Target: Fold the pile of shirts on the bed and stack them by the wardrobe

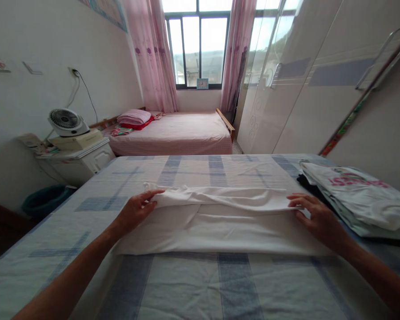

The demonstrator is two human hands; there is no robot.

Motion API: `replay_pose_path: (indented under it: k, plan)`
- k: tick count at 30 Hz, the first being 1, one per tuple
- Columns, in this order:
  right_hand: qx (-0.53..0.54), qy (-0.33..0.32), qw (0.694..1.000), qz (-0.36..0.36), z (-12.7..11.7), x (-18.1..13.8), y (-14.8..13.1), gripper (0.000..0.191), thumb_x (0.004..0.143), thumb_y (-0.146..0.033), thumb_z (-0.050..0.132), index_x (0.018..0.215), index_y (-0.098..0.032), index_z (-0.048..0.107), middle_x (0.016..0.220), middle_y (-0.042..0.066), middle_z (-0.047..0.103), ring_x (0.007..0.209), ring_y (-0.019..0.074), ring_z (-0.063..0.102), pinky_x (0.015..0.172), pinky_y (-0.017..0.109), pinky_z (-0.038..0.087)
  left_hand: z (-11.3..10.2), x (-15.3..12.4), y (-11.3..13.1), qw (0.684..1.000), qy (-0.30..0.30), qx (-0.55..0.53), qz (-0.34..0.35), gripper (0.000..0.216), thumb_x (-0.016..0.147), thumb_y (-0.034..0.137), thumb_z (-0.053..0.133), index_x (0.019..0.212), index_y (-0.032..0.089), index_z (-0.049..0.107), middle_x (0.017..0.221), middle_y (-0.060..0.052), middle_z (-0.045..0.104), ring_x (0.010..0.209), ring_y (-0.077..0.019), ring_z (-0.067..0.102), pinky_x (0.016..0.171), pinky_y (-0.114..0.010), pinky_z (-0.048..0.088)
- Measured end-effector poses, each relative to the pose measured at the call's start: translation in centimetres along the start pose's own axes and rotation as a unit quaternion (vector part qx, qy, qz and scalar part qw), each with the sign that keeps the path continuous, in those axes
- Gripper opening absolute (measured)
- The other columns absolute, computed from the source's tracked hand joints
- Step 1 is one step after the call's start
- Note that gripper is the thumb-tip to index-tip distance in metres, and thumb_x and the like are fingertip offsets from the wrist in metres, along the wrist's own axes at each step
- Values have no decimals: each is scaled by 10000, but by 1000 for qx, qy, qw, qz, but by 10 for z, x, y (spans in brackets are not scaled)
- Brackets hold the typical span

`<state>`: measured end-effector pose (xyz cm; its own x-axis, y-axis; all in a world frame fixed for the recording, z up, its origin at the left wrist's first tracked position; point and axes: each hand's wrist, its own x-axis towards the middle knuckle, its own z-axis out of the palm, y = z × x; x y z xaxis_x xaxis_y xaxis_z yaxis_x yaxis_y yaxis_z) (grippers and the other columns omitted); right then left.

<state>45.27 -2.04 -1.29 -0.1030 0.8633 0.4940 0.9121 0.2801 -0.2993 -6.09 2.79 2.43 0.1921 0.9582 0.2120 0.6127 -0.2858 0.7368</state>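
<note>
A white garment [233,226] lies across the bed in a long, partly folded strip, its upper layer creased along the far side. At its left end, my left hand [142,206] pinches the cloth near the far edge between thumb and fingers. My right hand [315,215] grips the folded edge at the right end, fingers and thumb closed on the fabric. Exactly what kind of garment it is cannot be made out. Beneath it is a blue and white patterned bedsheet [186,284].
Folded clothes [363,191] are stacked at the right, a white printed shirt on top. Beyond stands a second bed [186,129] with pink bedding under a window. A fan [66,121] sits on a cabinet at left, above a teal bin [46,200]. Wardrobes [306,89] line the right.
</note>
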Motion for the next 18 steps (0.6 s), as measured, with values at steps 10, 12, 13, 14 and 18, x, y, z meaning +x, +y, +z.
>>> replay_pose_path:
  k: [10,12,13,14,18]
  plan:
    - [-4,-97,995,4,-3,-19,13,213,704,-335,515,846,-263,657,1151,81,654,1157,324,551,932,535,448,-4,-22,1,994,-103,39,-10,430,777,302,506,1158,190,670,903,-43,709,749,-163,602,681,-246,462]
    - [8,-86,996,22,-5,-14,2,289,739,-387,507,950,-263,660,1186,85,641,1104,315,587,884,512,485,-1,-24,4,994,-94,18,-44,473,806,369,508,1221,173,625,907,-50,703,757,-166,602,686,-253,465]
    - [15,-78,996,34,-6,-9,-8,326,763,-423,498,1000,-259,651,1193,89,639,1047,307,616,847,494,505,1,-24,6,996,-78,5,-49,497,815,405,509,1237,163,611,922,-56,698,785,-173,603,711,-263,468]
    - [21,-74,996,46,-7,-2,-21,360,783,-458,490,1039,-255,642,1185,92,645,972,297,644,800,476,521,4,-23,6,997,-61,-6,-50,519,814,431,516,1243,152,603,929,-61,693,803,-176,602,731,-270,468]
    - [68,-96,992,54,6,30,-91,416,835,-507,473,1110,-236,627,1146,87,671,840,252,672,759,416,529,15,-19,-1,998,-12,-16,-61,545,762,415,585,1228,133,612,784,-28,650,665,-138,552,681,-263,464]
